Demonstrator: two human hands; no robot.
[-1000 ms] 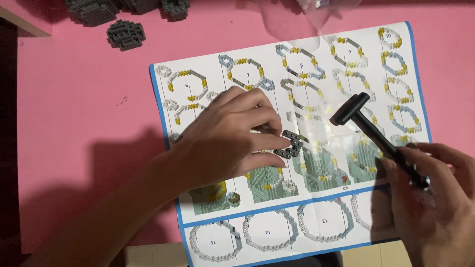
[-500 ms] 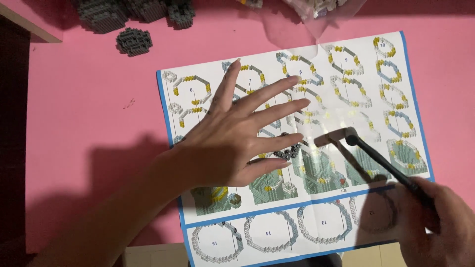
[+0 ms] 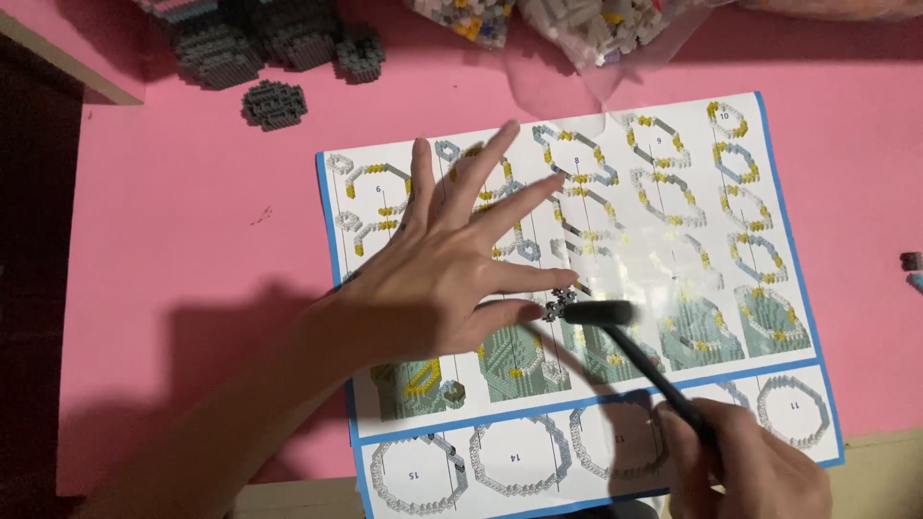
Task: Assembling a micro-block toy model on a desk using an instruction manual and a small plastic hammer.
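My left hand (image 3: 452, 264) lies flat over the glossy instruction sheet (image 3: 673, 192), fingers spread apart and holding nothing. Just past its fingertips sits a small grey brick piece (image 3: 558, 304) on the sheet. My right hand (image 3: 745, 466) grips the handle of a small black hammer (image 3: 625, 336), whose head rests right beside or on that grey piece. The hammer handle slants from the piece down to my right hand at the bottom edge.
Pink table surface (image 3: 192, 221) around the sheet. Grey built brick sections (image 3: 274, 104) stand at the top left. Clear bags of loose small bricks (image 3: 577, 29) lie along the top edge. Two tiny pieces (image 3: 910, 269) sit at the far right.
My left hand let go of the small grey piece and opened flat with fingers spread. The hammer head came down from above the sheet onto the piece.
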